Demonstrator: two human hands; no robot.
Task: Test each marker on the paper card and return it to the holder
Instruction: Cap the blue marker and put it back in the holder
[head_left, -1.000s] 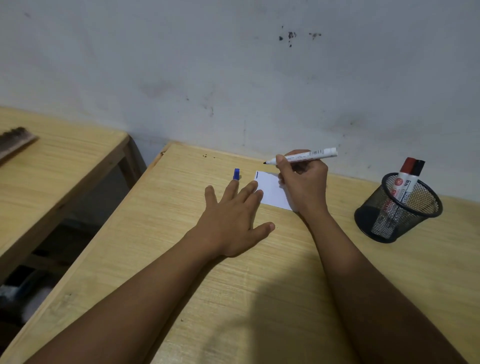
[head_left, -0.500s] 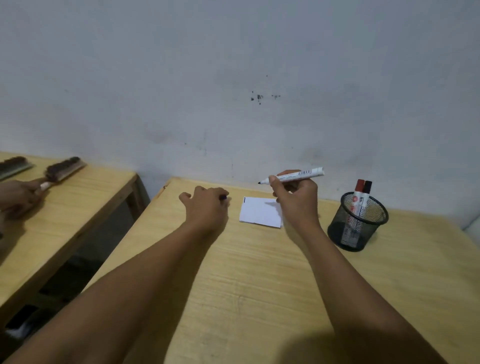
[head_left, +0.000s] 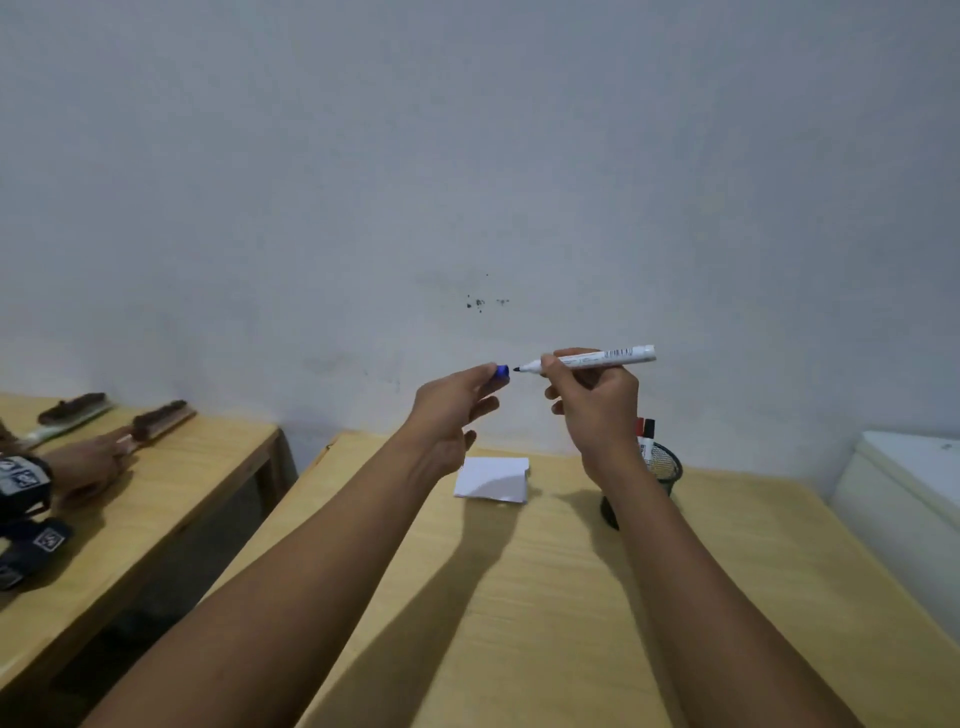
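Table (head_left: 545, 597): a pale wooden top against a grey wall; it carries the paper card and the holder, and both arms reach out above it.
Neighbouring table (head_left: 171, 483): stands apart to the left, with two brushes and another person's hand on it.
Holder (head_left: 667, 467): a black mesh cup at the back right, partly hidden behind the right wrist; a red-capped and a black-capped marker stand in it.
Paper card (head_left: 493, 480): white, lying flat on the table between the two forearms, near the holder.
Right hand (head_left: 597, 410): raised above the table, fingers closed round the front half of the marker.
Left hand (head_left: 452, 410): raised beside it, fingertips pinching the cap.
Marker (head_left: 597, 358): white barrel, held roughly level, dark tip bare and pointing left towards the cap.
Cap (head_left: 501, 371): small, blue, just beside the tip but not yet on it.
Handling: the marker looks light, stiff and smooth; a hold near the tip end steadies it for capping. The cap is tiny and likely slips easily, so a firm pinch on its sides suits.
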